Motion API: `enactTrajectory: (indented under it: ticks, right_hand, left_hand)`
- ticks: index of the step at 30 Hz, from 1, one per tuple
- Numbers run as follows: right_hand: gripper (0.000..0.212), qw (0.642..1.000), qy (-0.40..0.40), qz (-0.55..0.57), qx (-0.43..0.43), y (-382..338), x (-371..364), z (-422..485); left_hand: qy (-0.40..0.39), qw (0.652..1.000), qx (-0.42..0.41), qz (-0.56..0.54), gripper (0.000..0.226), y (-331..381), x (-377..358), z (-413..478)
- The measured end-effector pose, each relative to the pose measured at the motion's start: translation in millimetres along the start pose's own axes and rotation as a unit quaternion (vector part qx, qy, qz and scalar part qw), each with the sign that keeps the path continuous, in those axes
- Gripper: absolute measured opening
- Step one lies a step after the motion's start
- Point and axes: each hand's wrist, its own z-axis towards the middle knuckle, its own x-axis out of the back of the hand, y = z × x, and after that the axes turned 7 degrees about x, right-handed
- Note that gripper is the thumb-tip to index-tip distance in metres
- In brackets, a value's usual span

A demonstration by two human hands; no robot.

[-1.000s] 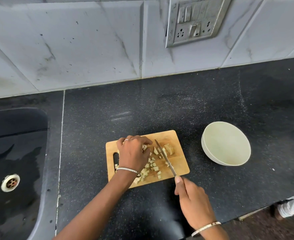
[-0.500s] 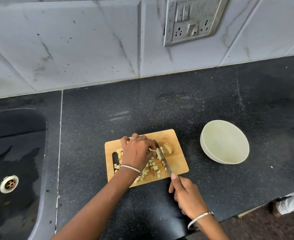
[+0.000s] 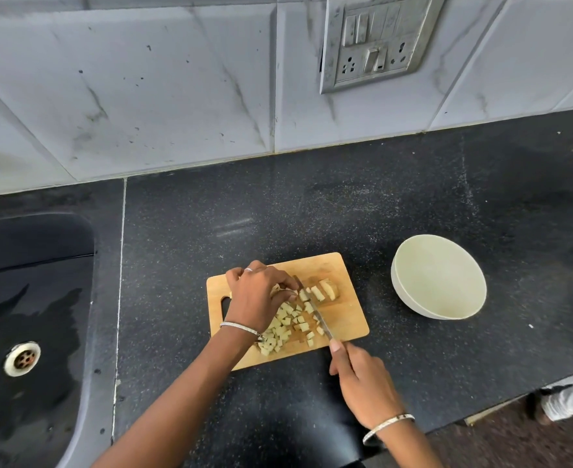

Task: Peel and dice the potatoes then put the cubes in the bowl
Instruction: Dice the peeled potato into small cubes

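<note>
Left hand [image 3: 258, 298] edged left; knife [image 3: 315, 312] points far-left.

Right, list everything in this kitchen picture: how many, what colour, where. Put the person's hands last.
Rectangular wooden cutting board: one, light brown, middle of the counter.
Diced potato cubes: many, pale yellow, near left of the board.
Uncut potato strips: few, pale yellow, beside the blade.
Steel knife: one, silver, across the board.
Round bowl: one, cream, empty, right of the board.
Speckled stone counter: one, black.
Sink with metal drain: one, black, far left.
Switch and socket plate: one, grey, on the white tiled wall.
Bangles: two, silver, one per wrist.
Left hand: one, holding potato strips.
Right hand: one, gripping the knife.
</note>
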Motion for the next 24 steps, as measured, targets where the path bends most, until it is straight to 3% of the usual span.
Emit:
enactTrajectory:
  ticks: [6,12,19,24]
  right_hand:
    - [0.049,0.998,0.054,0.010,-0.001,0.4,3.9,-5.4]
    - [0.048,0.994,0.053,-0.092,-0.017,9.2,9.4,-1.4]
    - [0.054,0.992,0.007,0.114,-0.061,3.6,3.4,-1.6]
    - [0.053,0.990,0.038,0.127,-0.057,9.6,8.7,-4.5]
  left_hand:
    - [0.006,1.000,0.003,-0.008,0.011,-1.9,1.7,-1.9]
    - [0.032,0.999,-0.011,0.037,0.009,7.7,3.0,-1.6]
    - [-0.019,0.995,-0.016,0.095,0.025,21.0,-4.0,4.7]
    - [-0.046,0.993,-0.027,0.109,0.027,25.8,-8.4,9.3]
